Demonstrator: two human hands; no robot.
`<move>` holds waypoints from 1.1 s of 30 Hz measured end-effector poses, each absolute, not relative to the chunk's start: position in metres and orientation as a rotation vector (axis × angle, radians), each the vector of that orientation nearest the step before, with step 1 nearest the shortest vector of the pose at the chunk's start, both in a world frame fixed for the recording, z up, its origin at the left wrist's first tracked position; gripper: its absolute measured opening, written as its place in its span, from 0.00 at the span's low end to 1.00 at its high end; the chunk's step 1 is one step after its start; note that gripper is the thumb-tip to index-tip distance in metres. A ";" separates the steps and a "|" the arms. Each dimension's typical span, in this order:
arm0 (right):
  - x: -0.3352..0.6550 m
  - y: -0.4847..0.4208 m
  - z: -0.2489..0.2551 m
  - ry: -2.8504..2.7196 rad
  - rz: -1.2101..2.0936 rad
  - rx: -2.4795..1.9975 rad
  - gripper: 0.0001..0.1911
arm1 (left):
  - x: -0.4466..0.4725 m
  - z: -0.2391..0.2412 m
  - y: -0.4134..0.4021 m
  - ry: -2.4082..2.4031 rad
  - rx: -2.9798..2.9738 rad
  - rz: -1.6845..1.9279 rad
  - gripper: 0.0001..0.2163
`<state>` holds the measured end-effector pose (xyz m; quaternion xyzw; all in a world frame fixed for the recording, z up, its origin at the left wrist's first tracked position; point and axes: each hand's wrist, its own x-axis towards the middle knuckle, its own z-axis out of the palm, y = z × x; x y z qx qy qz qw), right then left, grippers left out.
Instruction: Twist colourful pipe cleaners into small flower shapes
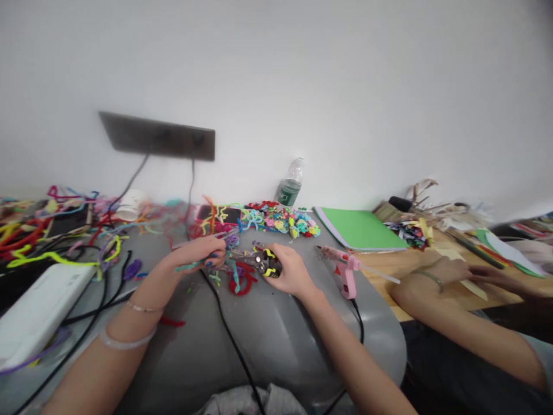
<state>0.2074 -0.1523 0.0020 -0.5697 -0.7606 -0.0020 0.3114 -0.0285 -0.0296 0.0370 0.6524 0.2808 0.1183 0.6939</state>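
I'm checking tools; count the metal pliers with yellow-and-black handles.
1: pliers, held in the person's right hand, over the glossy grey surface. More could be hidden under the colourful fuzzy stems.

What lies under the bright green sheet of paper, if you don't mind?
A pale lilac layer shows along the left edge of the bright green sheet of paper; the rest beneath is covered and cannot be seen.
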 end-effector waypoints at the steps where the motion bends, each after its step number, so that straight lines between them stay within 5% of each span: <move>1: 0.208 -0.152 0.002 -2.014 -0.015 -1.506 0.23 | -0.029 0.036 -0.029 0.630 1.443 0.263 0.12; 33: 0.208 -0.151 0.000 -2.037 -0.008 -1.486 0.23 | -0.015 0.055 -0.048 0.742 0.775 0.355 0.14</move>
